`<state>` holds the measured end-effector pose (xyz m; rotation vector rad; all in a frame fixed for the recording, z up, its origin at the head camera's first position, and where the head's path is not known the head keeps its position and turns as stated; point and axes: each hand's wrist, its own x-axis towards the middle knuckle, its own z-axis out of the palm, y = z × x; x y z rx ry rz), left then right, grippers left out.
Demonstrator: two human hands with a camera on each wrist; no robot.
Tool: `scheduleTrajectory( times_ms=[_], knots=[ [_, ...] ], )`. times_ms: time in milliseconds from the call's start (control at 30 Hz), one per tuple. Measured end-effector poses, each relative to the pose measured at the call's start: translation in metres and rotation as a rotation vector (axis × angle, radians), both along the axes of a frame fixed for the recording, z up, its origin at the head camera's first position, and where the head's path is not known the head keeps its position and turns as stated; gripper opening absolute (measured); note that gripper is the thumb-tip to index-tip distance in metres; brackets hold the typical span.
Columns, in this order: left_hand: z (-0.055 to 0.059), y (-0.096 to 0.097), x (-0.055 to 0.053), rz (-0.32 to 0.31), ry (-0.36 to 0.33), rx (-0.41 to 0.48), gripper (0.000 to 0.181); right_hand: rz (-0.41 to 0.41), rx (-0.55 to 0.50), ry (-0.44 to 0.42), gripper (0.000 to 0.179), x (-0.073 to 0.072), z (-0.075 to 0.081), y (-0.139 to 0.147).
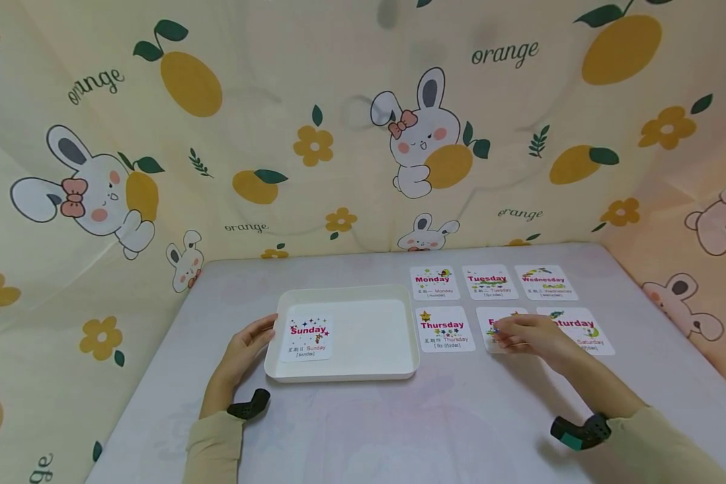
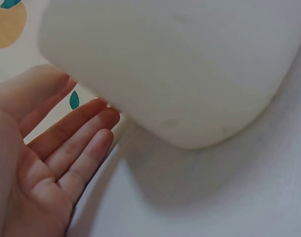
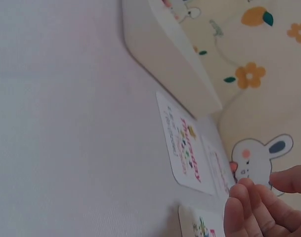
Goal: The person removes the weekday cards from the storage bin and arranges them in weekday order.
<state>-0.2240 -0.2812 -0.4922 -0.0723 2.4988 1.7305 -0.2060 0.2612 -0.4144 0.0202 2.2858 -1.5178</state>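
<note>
A white rectangular tray (image 1: 363, 336) stands on the table with a "Sunday" card (image 1: 307, 339) lying at its left end. My left hand (image 1: 245, 353) is at the tray's left side; in the left wrist view its fairly straight fingers (image 2: 86, 153) meet the tray edge, thumb apart from them. Over the "Friday" card (image 1: 487, 321), partly covering it, hovers my right hand (image 1: 535, 336). Its thumb and fingers (image 3: 261, 210) show a gap with nothing held, seen in the right wrist view. Just right of that lies the "Saturday" card (image 1: 589, 336), partly hidden by the hand.
"Thursday" (image 1: 444, 333) lies between the tray and the "Friday" card. Behind, in a row, are the "Monday" (image 1: 433, 286), "Tuesday" (image 1: 490, 286) and "Wednesday" (image 1: 546, 286) cards. A cloth (image 1: 339, 81) printed with rabbits and oranges hangs behind the table (image 1: 399, 430).
</note>
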Motion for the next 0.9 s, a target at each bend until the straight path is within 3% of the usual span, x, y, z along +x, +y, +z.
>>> scheduleTrajectory(
  times_ms=[600,900],
  knots=[
    [0.002,0.001,0.002,0.003,-0.014,-0.007,0.051,0.092,-0.076,0.003,0.046,-0.007,-0.001,-0.056],
    [0.003,0.0,0.002,-0.014,0.027,0.044,0.05,0.12,-0.107,-0.032,0.045,-0.011,-0.002,-0.084]
  ],
)
